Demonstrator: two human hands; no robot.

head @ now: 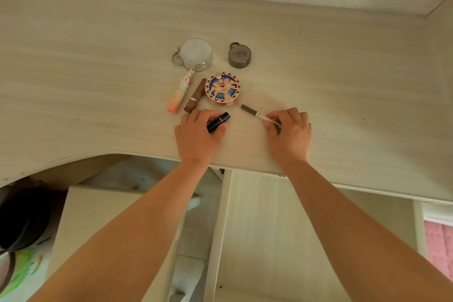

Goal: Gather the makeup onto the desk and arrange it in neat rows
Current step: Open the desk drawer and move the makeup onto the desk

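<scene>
Left hand (197, 133) grips black lipstick (219, 122); right hand (290, 130) pinches pen (259, 115)

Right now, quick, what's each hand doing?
Left hand: holding the black lipstick.
Right hand: holding the thin makeup pen.

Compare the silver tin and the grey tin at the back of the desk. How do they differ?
The silver tin is shiny, with a pale frosted top; the grey tin is dull and dark, with faint lettering on its lid. The silver tin looks larger than the grey tin. The silver tin's ring sticks out at its left side; the grey tin's ring sits at its upper left. Both are round, lie flat on the desk and stand apart from both hands.
</scene>
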